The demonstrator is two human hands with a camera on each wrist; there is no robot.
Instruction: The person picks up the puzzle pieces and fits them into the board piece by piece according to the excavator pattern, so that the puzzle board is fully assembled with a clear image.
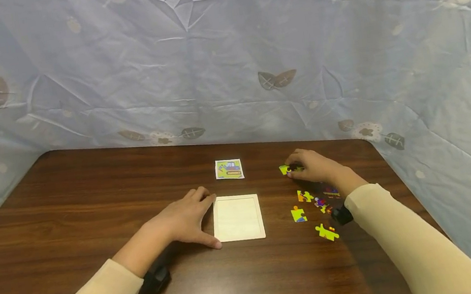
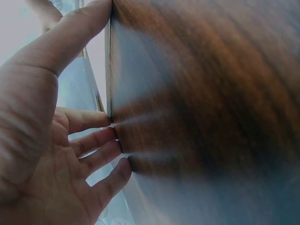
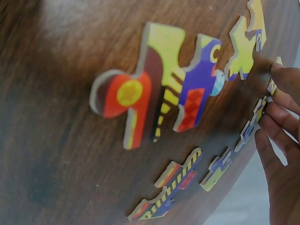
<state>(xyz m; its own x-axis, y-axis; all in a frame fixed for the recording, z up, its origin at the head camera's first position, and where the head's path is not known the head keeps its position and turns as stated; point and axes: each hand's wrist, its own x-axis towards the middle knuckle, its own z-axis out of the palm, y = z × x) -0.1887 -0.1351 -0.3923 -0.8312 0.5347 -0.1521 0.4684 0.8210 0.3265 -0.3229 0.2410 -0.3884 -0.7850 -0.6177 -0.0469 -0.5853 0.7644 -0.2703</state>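
Note:
Beside a pale square puzzle tray (image 1: 238, 218), my left hand (image 1: 187, 218) rests with thumb and fingers spread along its left edge. The thumb (image 2: 70, 35) lies against the tray's side, and the other fingertips touch the table in the left wrist view. Farther back on the right, my right hand (image 1: 316, 165) pinches a yellow-green jigsaw piece (image 1: 284, 169) at the table surface, its fingers partly covering it. More pieces lie close to these fingertips, including a blue and yellow-green one (image 3: 216, 169) in the right wrist view.
A small picture card (image 1: 229, 169) showing a blue digger lies behind the tray. Several loose jigsaw pieces, among them a yellow-green one (image 1: 299, 214) and another (image 1: 327, 232), are scattered right of the tray. A patterned curtain (image 1: 225, 69) borders the brown table (image 1: 90, 201).

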